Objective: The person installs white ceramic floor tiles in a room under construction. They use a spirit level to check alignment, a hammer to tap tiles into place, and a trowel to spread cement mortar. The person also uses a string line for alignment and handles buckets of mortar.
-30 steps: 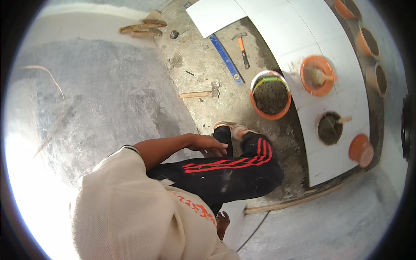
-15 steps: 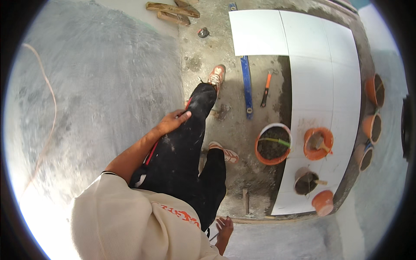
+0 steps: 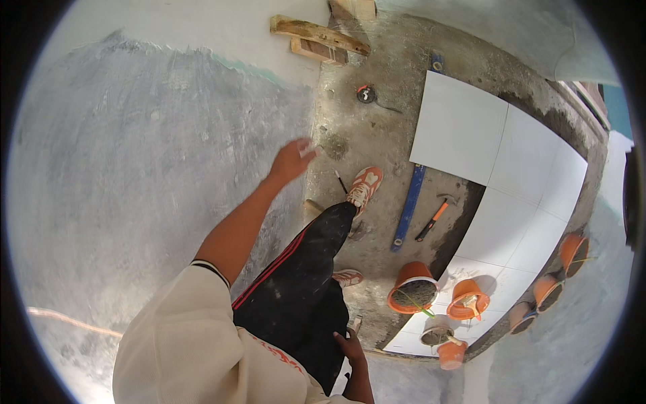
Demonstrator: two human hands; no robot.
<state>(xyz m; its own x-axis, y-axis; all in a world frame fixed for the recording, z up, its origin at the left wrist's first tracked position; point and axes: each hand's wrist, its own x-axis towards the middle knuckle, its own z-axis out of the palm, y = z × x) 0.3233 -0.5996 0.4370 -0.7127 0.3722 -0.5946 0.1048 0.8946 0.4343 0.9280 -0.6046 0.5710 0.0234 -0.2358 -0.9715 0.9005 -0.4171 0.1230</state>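
My left hand (image 3: 291,163) is raised in front of the grey wall, its fingers apart and nothing visible in them. Low down, my right hand (image 3: 349,346) rests against my black trousers (image 3: 296,296), fingers stretched out. A thin black stick-like thing (image 3: 340,180) lies by my forward shoe (image 3: 366,185). Farther ahead on the rough floor is a round black and red tape measure (image 3: 366,94). To the right, a blue spirit level (image 3: 408,209) runs partly under a white tile (image 3: 457,124). Beside it lies a claw hammer (image 3: 436,219) with an orange and black handle.
Large white tiles (image 3: 498,219) cover the right part of the floor. An orange bucket (image 3: 412,286) of dark mix, another orange bucket (image 3: 468,299) and smaller pots (image 3: 451,353) stand near them. More pots (image 3: 573,252) line the right wall. Wood pieces (image 3: 319,37) lie ahead.
My left hand has left my thigh and reached forward beside the wall. My right hand has come against my trousers. The view has turned, so floor things appear lower and farther right.
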